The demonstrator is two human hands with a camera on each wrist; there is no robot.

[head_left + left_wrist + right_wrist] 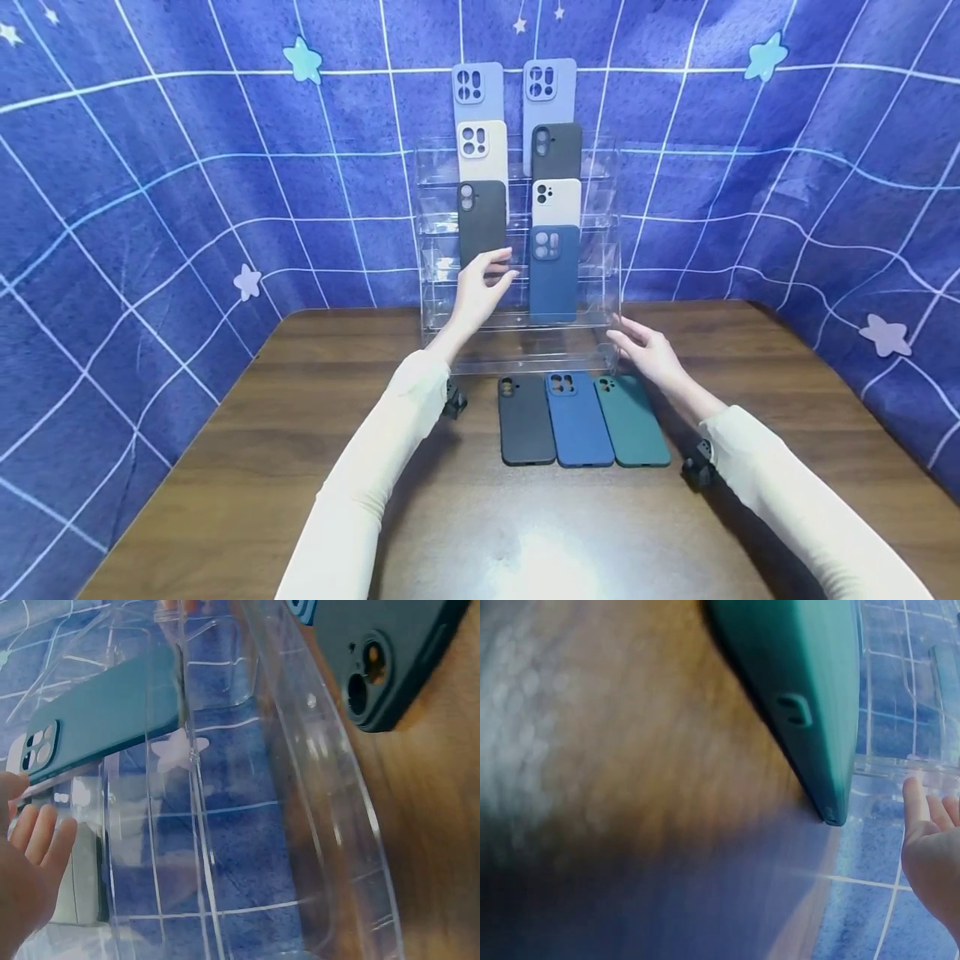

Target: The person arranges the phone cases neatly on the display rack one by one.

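Observation:
A clear acrylic rack of stepped shelves holds phone cases in two columns. My left hand is in front of the lower end of the black phone case in the left column, its fingers loosely bent; in the left wrist view, the fingers look extended with nothing gripped. Right of it stands a blue phone case. My right hand is at the rack's lower right corner, fingers extended toward the side wall; whether they touch it I cannot tell. The right wrist view shows the hand holding nothing.
On the wooden table before the rack lie a black case, a blue case and a green case side by side. Lilac, white and dark cases fill the upper shelves. A blue star-patterned cloth hangs behind.

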